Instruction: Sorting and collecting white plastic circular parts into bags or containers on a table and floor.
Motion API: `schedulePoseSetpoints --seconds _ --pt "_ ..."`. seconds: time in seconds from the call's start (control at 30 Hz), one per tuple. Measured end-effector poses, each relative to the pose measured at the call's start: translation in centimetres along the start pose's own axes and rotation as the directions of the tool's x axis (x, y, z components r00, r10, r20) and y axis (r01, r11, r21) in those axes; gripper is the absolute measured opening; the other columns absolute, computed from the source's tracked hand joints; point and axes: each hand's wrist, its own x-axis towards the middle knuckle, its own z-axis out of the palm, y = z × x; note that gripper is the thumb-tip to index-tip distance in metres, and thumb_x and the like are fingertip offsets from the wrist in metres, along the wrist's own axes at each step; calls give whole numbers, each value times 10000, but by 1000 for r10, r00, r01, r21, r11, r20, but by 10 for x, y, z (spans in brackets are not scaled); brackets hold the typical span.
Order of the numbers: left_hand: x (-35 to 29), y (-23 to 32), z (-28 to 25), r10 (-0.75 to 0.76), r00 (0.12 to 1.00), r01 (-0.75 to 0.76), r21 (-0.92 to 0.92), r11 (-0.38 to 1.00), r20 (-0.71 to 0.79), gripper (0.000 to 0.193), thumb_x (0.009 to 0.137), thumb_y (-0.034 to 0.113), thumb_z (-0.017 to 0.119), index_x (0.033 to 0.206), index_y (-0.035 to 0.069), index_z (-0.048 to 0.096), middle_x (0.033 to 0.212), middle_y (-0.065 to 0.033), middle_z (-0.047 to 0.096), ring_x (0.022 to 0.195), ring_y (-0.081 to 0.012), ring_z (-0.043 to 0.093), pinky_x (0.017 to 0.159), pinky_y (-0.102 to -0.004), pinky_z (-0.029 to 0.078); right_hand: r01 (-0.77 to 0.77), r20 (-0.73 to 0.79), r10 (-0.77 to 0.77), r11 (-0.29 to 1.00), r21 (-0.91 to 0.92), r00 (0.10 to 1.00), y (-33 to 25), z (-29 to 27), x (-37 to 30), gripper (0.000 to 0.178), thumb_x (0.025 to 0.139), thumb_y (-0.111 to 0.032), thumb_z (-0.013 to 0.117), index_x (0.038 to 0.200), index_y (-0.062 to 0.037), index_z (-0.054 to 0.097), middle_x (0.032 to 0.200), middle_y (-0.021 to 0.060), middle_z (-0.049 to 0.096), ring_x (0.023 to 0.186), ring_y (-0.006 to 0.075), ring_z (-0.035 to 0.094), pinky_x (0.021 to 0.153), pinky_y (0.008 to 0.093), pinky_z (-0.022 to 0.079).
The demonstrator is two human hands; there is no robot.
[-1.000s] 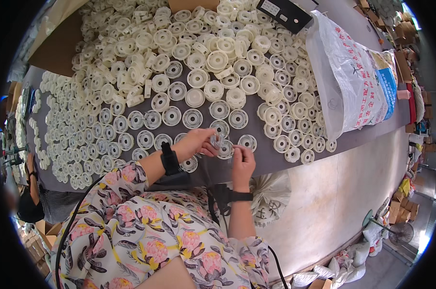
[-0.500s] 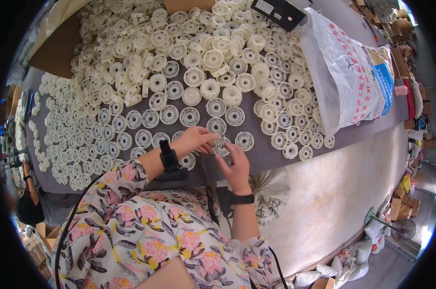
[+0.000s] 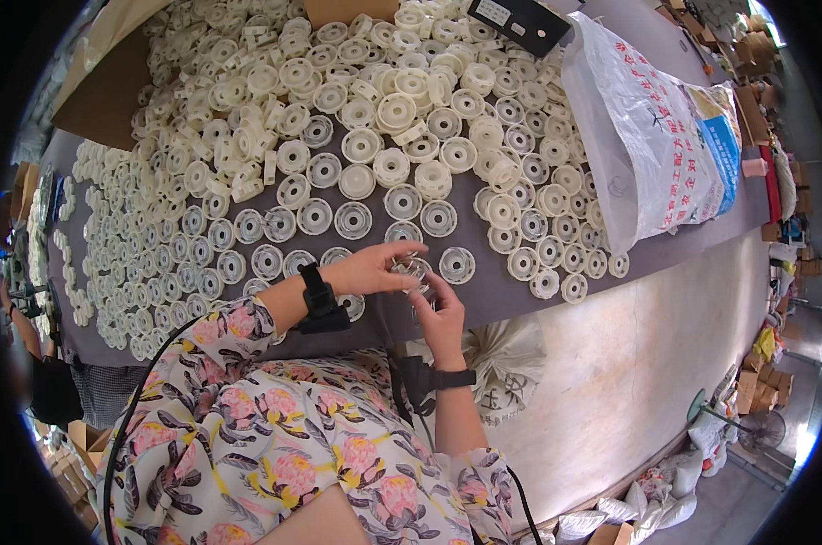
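Note:
Between my two hands, just above the table's near edge, is a small shiny ring-shaped part [image 3: 412,269]; its exact kind is hard to make out. My left hand [image 3: 375,269] grips it from the left, fingers reaching over its far side. From the right, my right hand [image 3: 443,320] pinches it between thumb and fingers. Beside the hands lies a round wheel-like part [image 3: 456,265] with a grey inner ring. More such parts form rows beyond, including one [image 3: 353,220] behind my left hand.
A heap of cream plastic round parts [image 3: 238,91] covers the far left of the grey table [image 3: 484,304]. At the right lies a white plastic bag [image 3: 624,136]; a black box [image 3: 520,25] sits at the back. Another person [image 3: 52,391] is at the far left.
My hands have shifted slightly while keeping hold of the ring-shaped part. The left fingers now stretch further over its far side. The other person's arm at far left has risen.

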Motion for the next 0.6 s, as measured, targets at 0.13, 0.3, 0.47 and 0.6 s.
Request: schedulePoseSetpoints --seconds 0.13,0.3,0.47,0.6 --pt "-3 -2 -4 -192 978 198 -79 977 79 376 834 291 609 1075 8 554 792 -76 611 626 -98 565 561 -213 464 -123 139 110 988 89 984 -4 -5 2 364 715 -128 703 1053 -45 598 972 34 617 815 116 579 679 272 458" --pt "7 3 -29 -613 787 613 -193 766 68 449 861 417 517 887 -28 578 599 -68 569 444 -124 521 401 -223 424 577 258 -517 713 -398 816 -36 -2 3 362 711 -122 702 1052 -79 590 1010 67 607 864 202 603 718 313 487" --pt "18 -13 -56 -721 685 710 -322 627 108 527 879 489 436 775 -7 581 513 -42 514 369 -114 466 331 -223 368 558 40 -606 703 -441 795 -32 -12 -2 395 706 -118 697 1076 -78 567 1035 92 594 908 261 593 741 347 488" --pt "25 -14 -48 -297 932 313 49 949 -207 385 846 379 564 933 4 559 727 -76 585 597 -179 588 503 -282 458 332 16 -356 853 -403 934 -16 -9 15 374 711 -149 692 1055 -70 570 999 84 598 873 254 595 725 352 487"
